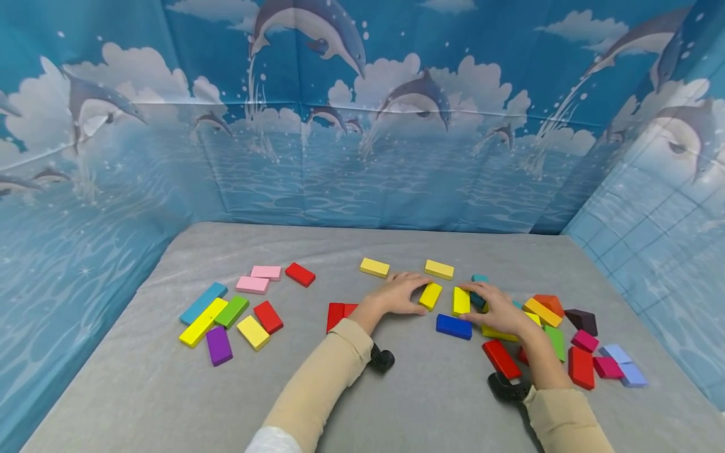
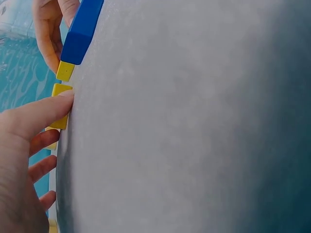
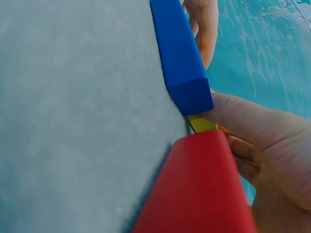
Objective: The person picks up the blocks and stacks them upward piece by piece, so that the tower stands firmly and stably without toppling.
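My left hand (image 1: 396,294) pinches a small yellow block (image 1: 430,296) between thumb and index finger, one at each end. In the left wrist view, the thumb lies on that yellow block (image 2: 60,92) while the other fingers spread behind. Close to its right, my right hand (image 1: 498,309) holds a second yellow block (image 1: 461,301) by its ends, a narrow gap separating the two blocks. A blue block (image 1: 454,326) lies just in front of the right thumb. The right wrist view shows a red block (image 3: 197,187) large in the foreground, hiding part of that hand.
Two yellow blocks (image 1: 375,267) (image 1: 438,270) lie behind the hands. A mixed cluster with an orange block (image 1: 549,304) and a red block (image 1: 581,367) surrounds the right forearm. Pink blocks (image 1: 252,285) and a purple block (image 1: 219,345) are among several at left. Red blocks (image 1: 335,316) lie beside the left wrist.
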The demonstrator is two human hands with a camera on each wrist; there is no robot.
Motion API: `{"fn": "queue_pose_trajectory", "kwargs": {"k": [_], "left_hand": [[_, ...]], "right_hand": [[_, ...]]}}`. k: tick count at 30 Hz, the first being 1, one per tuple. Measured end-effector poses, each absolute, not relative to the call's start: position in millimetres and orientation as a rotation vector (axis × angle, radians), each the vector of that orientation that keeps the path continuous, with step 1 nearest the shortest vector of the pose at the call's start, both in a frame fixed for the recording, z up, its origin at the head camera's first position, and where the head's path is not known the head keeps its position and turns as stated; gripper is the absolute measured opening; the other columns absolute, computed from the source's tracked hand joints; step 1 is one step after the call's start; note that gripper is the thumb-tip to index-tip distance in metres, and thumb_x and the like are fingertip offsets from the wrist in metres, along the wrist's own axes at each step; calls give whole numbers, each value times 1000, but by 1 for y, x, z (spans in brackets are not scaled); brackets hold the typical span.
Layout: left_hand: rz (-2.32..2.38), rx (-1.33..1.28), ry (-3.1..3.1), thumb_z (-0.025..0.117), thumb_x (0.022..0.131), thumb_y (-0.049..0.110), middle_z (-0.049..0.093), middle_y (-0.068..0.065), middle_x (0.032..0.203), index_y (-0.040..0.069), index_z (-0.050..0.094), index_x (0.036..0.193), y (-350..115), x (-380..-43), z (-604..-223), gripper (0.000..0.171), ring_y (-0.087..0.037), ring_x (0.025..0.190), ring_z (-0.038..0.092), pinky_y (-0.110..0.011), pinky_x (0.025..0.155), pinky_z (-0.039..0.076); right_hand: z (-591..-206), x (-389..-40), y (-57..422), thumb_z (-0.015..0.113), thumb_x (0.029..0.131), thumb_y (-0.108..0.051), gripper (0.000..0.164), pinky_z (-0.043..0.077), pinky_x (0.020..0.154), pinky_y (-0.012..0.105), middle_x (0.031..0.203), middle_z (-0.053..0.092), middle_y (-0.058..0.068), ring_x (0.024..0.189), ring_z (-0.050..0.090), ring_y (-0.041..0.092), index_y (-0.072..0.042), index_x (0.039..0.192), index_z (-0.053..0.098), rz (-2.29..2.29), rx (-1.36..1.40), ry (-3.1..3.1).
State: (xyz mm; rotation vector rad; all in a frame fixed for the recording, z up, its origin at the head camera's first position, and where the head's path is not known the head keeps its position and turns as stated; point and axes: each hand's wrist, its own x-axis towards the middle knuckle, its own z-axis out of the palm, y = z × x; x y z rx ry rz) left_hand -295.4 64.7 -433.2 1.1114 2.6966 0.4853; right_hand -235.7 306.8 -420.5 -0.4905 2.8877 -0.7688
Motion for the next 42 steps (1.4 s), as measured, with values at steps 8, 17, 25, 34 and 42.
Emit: {"fn": "queue_pose_trajectory", "kwargs": {"k": [8,17,25,34,42], "left_hand": [[582,1075,2699,67,80,44,40,4,140,22,41,136,67,-297,-433,66,-16,131,30,-41,108,18],[702,1062,2711,74,74,41,50,1,127,14,48,127,58,-293,-436,65,-15,123,39,-36,107,24],[630,1050,2734,72,75,40,46,-2,134,13,48,129,40,-285,-432,65,-17,126,37,-38,106,27],[598,961,2782,72,73,48,44,-2,136,16,49,129,9,-273,-431,69,-20,127,36,-44,104,26],[638,963,2808,73,71,49,48,-1,132,15,52,126,-18,-261,-433,68,-21,126,37,-47,103,27]], "right_hand": [[-419,-235,306,67,82,-35,62,26,91,69,134,38,26,120,32,46,-5,131,46,-771,-504,2900],[-416,-241,297,70,79,-37,63,28,91,67,132,41,25,118,36,44,-6,130,48,-711,-501,2924],[-413,-250,279,70,79,-35,63,28,92,66,132,43,24,119,38,43,-4,130,48,-641,-570,2908],[-414,-253,248,72,78,-33,62,29,97,61,132,45,22,122,37,41,-2,128,50,-728,-726,2841],[-415,-247,221,70,79,-35,63,32,97,57,129,47,18,121,41,37,-4,129,49,-760,-773,2762]]}}
